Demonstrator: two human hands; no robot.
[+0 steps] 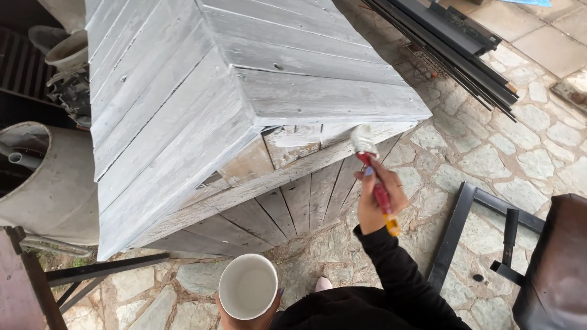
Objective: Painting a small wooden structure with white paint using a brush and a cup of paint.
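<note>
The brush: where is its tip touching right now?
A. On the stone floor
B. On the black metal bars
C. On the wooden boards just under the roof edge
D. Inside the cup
C: the right hand holds the brush with its bristles pressed on the boards under the roof edge, where white paint shows; the left hand holds the cup lower down.

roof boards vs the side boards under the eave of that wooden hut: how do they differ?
The roof boards carry a whitish-grey coat all over; the side boards are mostly bare brown-grey wood, with fresh white only by the paintbrush in the right hand. The roof boards lie lengthwise along the slopes; the side boards stand upright beneath. Both are rough planks with visible gaps. The left hand holds a white cup.
</note>
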